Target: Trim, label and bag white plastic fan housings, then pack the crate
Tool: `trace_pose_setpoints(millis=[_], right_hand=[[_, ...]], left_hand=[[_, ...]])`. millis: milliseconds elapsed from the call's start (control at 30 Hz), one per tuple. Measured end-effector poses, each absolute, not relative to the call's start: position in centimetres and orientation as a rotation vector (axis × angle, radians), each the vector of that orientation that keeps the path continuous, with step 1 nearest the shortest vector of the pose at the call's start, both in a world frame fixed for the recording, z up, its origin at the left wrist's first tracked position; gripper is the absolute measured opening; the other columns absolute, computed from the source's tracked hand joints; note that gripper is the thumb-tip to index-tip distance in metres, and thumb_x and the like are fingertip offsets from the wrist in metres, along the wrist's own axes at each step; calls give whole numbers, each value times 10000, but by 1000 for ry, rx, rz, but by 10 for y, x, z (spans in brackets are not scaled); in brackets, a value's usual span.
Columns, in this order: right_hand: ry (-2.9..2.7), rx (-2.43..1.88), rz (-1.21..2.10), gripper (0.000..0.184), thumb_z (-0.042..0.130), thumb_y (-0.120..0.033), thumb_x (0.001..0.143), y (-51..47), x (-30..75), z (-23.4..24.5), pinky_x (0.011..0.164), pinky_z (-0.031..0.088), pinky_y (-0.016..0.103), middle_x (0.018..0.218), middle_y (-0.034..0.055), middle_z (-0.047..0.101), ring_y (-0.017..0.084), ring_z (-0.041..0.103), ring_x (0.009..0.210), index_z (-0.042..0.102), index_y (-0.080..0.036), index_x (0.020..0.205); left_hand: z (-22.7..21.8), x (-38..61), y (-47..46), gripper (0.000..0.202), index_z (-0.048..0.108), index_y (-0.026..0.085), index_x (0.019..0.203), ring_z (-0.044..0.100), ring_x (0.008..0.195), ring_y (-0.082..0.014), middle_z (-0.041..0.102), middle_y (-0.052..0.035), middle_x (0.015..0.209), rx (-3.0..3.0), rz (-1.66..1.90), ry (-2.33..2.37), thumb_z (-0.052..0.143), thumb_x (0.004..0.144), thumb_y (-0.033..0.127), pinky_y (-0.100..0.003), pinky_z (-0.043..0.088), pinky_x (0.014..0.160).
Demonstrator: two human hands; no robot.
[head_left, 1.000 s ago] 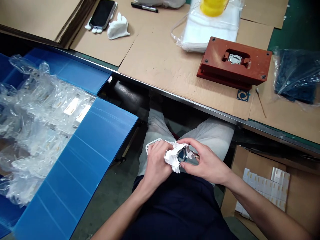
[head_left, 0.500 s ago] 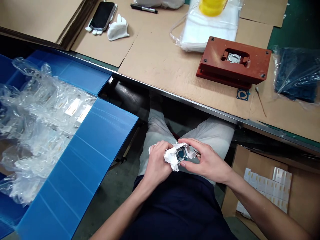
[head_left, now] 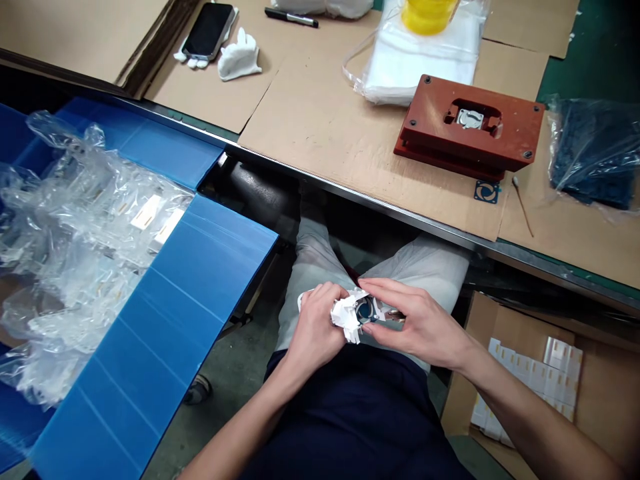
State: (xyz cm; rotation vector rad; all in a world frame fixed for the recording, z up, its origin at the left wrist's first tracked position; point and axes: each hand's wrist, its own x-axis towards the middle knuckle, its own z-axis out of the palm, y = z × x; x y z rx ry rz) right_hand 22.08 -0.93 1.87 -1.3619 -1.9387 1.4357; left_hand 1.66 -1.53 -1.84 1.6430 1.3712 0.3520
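Green-topped table [head_left: 607, 57] is largely covered by cardboard sheets [head_left: 320, 120]. On these are laid a phone [head_left: 210, 30] over one white glove [head_left: 196, 63], a second glove [head_left: 239, 57], a black pen [head_left: 292, 17], a white plastic package [head_left: 425, 70], a red block [head_left: 465, 144], a flat blue piece [head_left: 486, 192] just beside it, and a cotton swab [head_left: 523, 208]. A bag of blue material [head_left: 593, 157] is placed at right.

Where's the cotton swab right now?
In the head view, the cotton swab lies on the cardboard toward the right, between the small blue square and the clear bag, just below the red block.
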Motion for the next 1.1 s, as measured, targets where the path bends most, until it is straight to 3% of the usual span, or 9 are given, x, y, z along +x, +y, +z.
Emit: trace_pose_setpoints(millis=[267,433,633,767,833,933,1033,1100], right_hand=[[-2194,-1277,1218,526,645,-198,861,-9,222,13,1090,511,346,1424,164,583,251,595,1285,570,-85,1368],[-2312,-1274,1040,598,652,-182,829,-16,218,6,1079,528,408,1424,218,568,294,581,1298,523,-35,1394],[-2219,-1294,1152,646,667,-250,859,-17,220,6,1090,515,442,1477,161,533,283,534,1348,472,-139,1465],[-1705,-1633,1325,481,644,-400,904,-15,230,10,869,616,349,1408,77,609,264,595,1271,599,-258,1361],[-1360,-1827,1263,357,617,-436,921,-18,236,7,887,596,358,1287,65,687,261,630,1208,686,-270,1229],[-971,-1897,1235,351,649,-468,898,-25,244,-5,923,562,357,1200,92,725,271,626,1204,720,-239,1155],[-731,-1712,1415,443,701,-458,865,-32,245,-16,662,548,213,1320,125,659,263,597,1231,673,-243,1252],[-636,-1511,1580,560,751,-433,825,-35,242,-19,468,425,148,1360,130,618,200,666,1009,610,-271,1343]], left_hand=[[-19,16,-15,96,514,208,810,540,786,-183,591,19,810,1645,339,1356,583,778,150,-339,309,756],[-25,16,-16,104,508,205,802,533,790,-189,590,12,811,1658,328,1365,565,768,124,-340,307,759],[-22,16,-14,105,521,199,789,529,786,-185,588,16,798,1617,357,1380,585,753,123,-331,302,743],[-15,15,-2,153,511,196,738,507,699,-155,551,34,720,1295,500,1398,631,691,113,-294,315,657],[-10,16,7,205,559,187,765,535,705,-153,587,29,738,1008,631,1339,626,618,62,-277,354,644],[-2,21,20,391,662,179,884,601,777,-169,673,14,819,629,816,1194,624,539,-1,-271,435,697],[6,29,30,407,696,173,857,604,753,-159,698,10,803,387,925,1141,658,500,-20,-263,463,686],[12,35,33,335,702,156,791,611,759,-160,708,-8,802,265,963,1116,679,498,-4,-263,474,687]])
